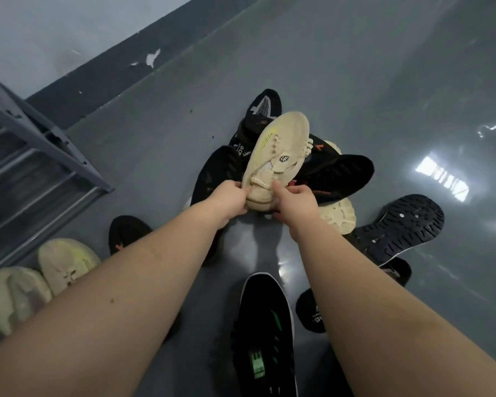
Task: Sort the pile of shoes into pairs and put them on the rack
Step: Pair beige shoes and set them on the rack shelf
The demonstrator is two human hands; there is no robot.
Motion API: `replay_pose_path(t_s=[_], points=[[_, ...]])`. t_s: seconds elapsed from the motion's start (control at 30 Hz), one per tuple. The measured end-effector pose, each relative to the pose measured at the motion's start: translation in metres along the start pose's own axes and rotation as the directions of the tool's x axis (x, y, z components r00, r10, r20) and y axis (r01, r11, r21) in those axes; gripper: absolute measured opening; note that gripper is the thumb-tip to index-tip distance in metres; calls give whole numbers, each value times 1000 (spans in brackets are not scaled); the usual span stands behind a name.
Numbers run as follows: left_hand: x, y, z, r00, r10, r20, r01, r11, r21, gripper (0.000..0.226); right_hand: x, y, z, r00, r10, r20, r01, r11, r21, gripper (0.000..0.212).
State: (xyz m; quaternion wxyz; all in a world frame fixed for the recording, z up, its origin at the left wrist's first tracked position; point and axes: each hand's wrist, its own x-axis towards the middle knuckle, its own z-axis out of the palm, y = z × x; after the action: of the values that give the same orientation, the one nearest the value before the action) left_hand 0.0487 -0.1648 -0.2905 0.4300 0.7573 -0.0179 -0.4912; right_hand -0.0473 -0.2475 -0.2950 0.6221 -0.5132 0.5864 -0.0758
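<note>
While both hands hold one shoe over the pile, open room is mostly far and right: glossy grey floor (pixel 355 67) runs bare to the top and right edges, with bright glare patches at right. Wall (pixel 40 30) with dark skirting (pixel 103 73) closes the far left; paint is chipped on the skirting. Rack (pixel 26 156), grey metal, fills the left edge, its corner post near the pile's left side. Pile (pixel 327 173) sits mid-frame: black shoes heaped with a cream one partly under them. Sole-up shoe (pixel 404 222) lies just right of the pile. Green-striped shoe (pixel 265 325) lies between the forearms, near bottom. Cream pair (pixel 43 279) sits side by side at lower left, beside the rack. Cream shoe (pixel 272 156) is lifted above the pile, toe pointing away, tilted. Left hand (pixel 229 199) pinches its heel on the left, fingers curled on the collar; right hand (pixel 295 199) grips the heel from the right, thumb on top.
</note>
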Motion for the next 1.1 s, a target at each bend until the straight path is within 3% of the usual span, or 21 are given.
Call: replay_pose_path(t_s=[0.07,0.2,0.3,0.4,0.63,0.73,0.97,1.1], points=[[-21,-11,-9,1000,-11,10,11,1000,-21,35,-12,0,3,1000,17,25,-18,999,37,28],[-64,-37,-37,999,-28,-23,26,996,-85,42,-47,10,15,968,91,234,-105,993,49,55],[-97,-71,-60,997,-79,-4,78,990,-120,48,-84,23,25,933,62,355,-44,997,-59,37],[-134,-112,-77,991,-130,33,133,974,-182,51,-119,41,29,893,54,447,12,989,-144,31],[-211,-184,-97,977,-210,-42,183,922,-342,56,-194,92,31,831,133,539,36,956,-291,25],[-233,-207,-104,972,-221,-85,177,917,-358,56,-224,104,36,809,122,574,115,926,-359,25],[-288,-240,-115,969,-220,-115,134,854,-502,41,-281,120,51,718,104,688,201,915,-349,25],[-306,-249,-122,972,-191,-140,76,813,-578,37,-297,127,56,714,100,693,194,923,-333,27]])
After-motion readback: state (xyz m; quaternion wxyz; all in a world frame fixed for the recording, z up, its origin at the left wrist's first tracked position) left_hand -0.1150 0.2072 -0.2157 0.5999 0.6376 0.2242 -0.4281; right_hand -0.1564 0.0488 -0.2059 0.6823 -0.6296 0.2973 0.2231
